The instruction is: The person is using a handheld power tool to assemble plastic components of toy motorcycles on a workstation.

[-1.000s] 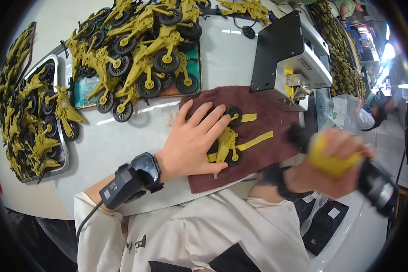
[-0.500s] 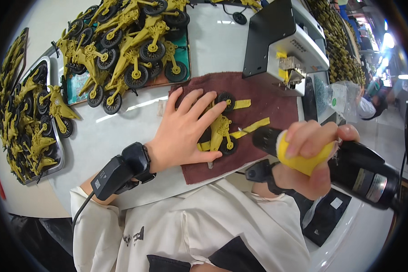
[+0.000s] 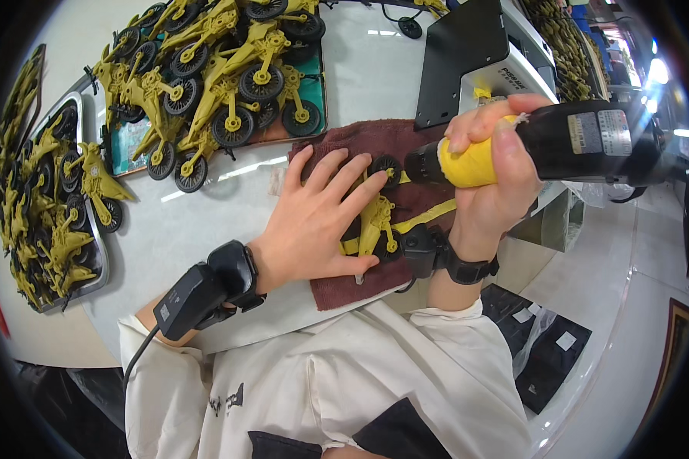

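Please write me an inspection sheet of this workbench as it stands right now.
Surface: white table, with a dark red cloth spread in front of the person.
Job's things: yellow toy motorcycle lying on the cloth; black power screwdriver with a yellow-wrapped grip.
Clutter: heap of assembled toy motorcycles on a green mat; more in a metal tray at the left; a black and white machine behind the cloth.
Hands: left hand flat, pressing the toy down; right hand gripping the screwdriver, tip towards the toy.
Cables: black lead from the left wrist device.
Surroundings: pale floor, dark flat packets at lower right.
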